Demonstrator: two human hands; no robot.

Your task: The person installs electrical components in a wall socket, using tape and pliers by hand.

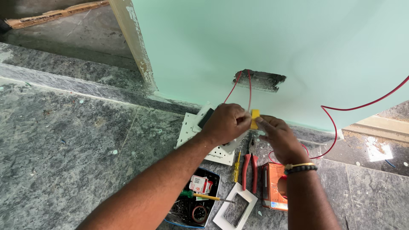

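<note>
Tape, a small yellow roll (254,119), sits pinched between left hand (226,123) at nine o'clock and right hand (277,136) at four o'clock, both closed on it, red wires (249,87) rising toward twelve.

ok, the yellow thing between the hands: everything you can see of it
The yellow piece is small, flat-sided and bright yellow, probably tape, though its material is unclear. It is pinched between the fingertips of the left hand and the right hand, held above the floor just in front of the green wall. A red wire from the wall opening runs down to it. Most of it is hidden by fingers.
</note>
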